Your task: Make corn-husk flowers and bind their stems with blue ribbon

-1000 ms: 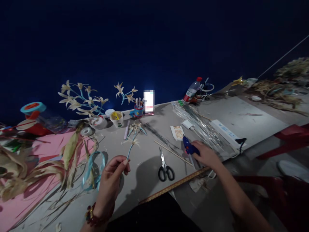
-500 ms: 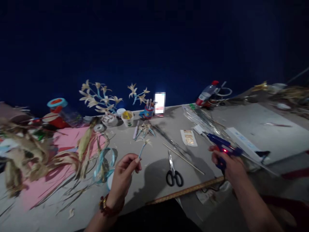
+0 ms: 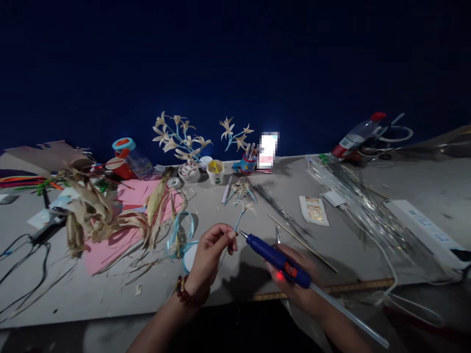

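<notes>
Narrow and closed, the grip of the left hand [image 3: 210,251] pinches the blue-wrapped stem [image 3: 240,220] of a single pale flower [image 3: 248,208], which points up and away from the fingers, over the middle of the bench [image 3: 110,305]. Wrapped round its handle, the right hand [image 3: 292,290] holds a blue glue gun [image 3: 274,255], a red light glowing on it and a long glue stick [image 3: 346,310] poking from its rear. Its nozzle sits just beside the stem, close to the left fingertips; whether the two touch I cannot tell, and no glue can be made out. Judged by how things lie, a good part looks done: a large flower spray [image 3: 170,143] and a smaller spray [image 3: 227,128] stand at the back, and a cluster of small flowers [image 3: 242,189] lies on the surface beyond the held one. That held flower has its petals on and blue covering along the visible stem, yet it appears separate from both sprays. Plenty of material looks unused: dry husks [image 3: 127,225] over pink paper [image 3: 105,255], looped blue ribbon [image 3: 171,245] and thin wires [image 3: 275,208]. Scissors [image 3: 278,235] lie partly hidden behind the right hand.
</notes>
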Demonstrator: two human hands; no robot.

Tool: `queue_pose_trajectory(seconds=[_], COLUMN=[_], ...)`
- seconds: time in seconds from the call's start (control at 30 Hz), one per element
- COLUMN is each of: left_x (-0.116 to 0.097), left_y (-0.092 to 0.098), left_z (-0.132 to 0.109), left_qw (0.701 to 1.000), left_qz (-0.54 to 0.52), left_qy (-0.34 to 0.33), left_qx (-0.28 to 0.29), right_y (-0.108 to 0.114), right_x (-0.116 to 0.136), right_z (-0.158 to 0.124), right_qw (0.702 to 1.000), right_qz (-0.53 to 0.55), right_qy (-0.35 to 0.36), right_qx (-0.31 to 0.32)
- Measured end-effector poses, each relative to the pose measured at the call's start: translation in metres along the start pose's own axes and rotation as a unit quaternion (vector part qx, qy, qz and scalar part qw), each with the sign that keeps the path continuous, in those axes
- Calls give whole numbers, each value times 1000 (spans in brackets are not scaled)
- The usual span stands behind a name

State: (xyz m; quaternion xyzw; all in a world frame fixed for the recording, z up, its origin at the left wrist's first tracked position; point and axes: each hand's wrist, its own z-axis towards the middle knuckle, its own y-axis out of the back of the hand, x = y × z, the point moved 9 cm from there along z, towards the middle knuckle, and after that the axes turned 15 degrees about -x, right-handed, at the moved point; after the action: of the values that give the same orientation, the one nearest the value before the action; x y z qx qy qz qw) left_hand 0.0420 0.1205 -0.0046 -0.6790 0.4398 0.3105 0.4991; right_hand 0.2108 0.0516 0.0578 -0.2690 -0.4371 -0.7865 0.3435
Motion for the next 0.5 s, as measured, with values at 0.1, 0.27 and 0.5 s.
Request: queue_pose_trajectory(seconds=[0.1,0.27,0.5], left_x=[-1,0,0], left_y=[0,-1,-1], left_z=[-1,-1,-1], left_qw=[1000,1000,1000], left_qz=[3,4,2], left_qy=[-3,0,-2], left_qx=[1,0,5], right_y=[-3,-2,-5], right_x=[-1,-5,-5], right_z=[-2,-5,-2], right_qw=[1000,999,1000], right_qz=[11,-7,0], right_qy=[23,45,31], right_qx=[15,-3,-1])
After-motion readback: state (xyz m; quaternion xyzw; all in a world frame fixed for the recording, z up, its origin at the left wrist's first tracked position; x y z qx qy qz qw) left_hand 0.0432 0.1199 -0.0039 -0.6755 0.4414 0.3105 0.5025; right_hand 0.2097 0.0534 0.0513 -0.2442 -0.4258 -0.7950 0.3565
